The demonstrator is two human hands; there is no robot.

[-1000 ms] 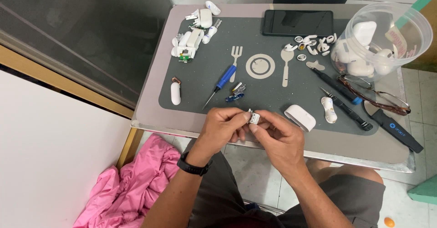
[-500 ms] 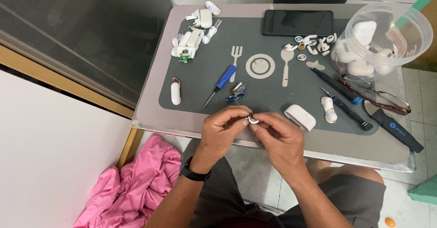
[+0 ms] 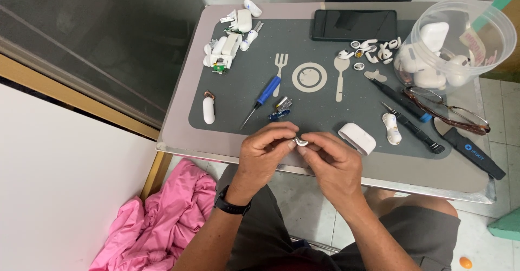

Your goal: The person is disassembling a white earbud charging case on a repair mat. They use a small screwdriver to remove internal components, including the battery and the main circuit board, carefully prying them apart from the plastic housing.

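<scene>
My left hand point(image 3: 264, 154) and my right hand point(image 3: 333, 161) meet over the near edge of the table, fingertips pinching one small white-and-silver earbud part point(image 3: 301, 141) between them. A black watch sits on my left wrist. Just beyond the hands lie small blue and silver clips point(image 3: 280, 109) and a blue-handled screwdriver point(image 3: 262, 99). A white earbud case half point(image 3: 357, 138) lies right beside my right hand.
A grey mat point(image 3: 325, 54) covers the table. On it: white earbud pieces point(image 3: 227, 43), a white stem point(image 3: 208, 109), a black phone point(image 3: 353, 25), loose ear tips point(image 3: 371, 50), black tools point(image 3: 406, 114), glasses point(image 3: 449, 114), a clear tub of cases point(image 3: 457, 43). Pink cloth point(image 3: 157, 222) lies on the floor.
The small part has turned between my fingertips and the hands have closed slightly tighter around it; they stay at the table's near edge.
</scene>
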